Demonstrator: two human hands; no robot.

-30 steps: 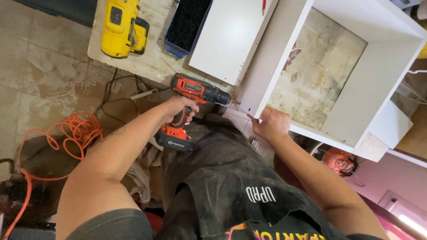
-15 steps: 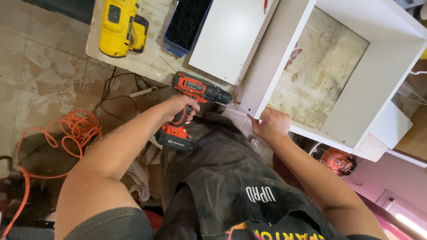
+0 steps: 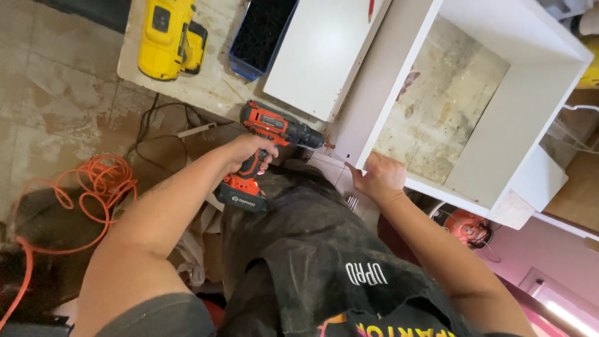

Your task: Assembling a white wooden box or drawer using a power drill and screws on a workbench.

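Gripping the drill (image 3: 274,140) by its handle, the left hand (image 3: 249,153) has its fingers closed tight; it looks heavy and rigid. The right hand (image 3: 379,180) clasps the near corner of the stiff, light cabinet (image 3: 518,125), fingers curled over its edge.

The drill's (image 3: 274,138) bit is too small and dark to make out where it meets the white cabinet box (image 3: 437,100) – whether a screw sits on its tip cannot be told – and its handle is mostly covered by the left hand's (image 3: 249,153) grip. At 12 o'clock the frame edge cuts off the yellow tool (image 3: 171,37), the blue tray (image 3: 262,31) and the top of the cabinet box, while the tray's dark contents are too fine to tell apart. The right hand's (image 3: 380,178) fingertips are hidden behind the cabinet's lower corner, and at 8 o'clock the orange cord (image 3: 93,187) runs out of the frame.
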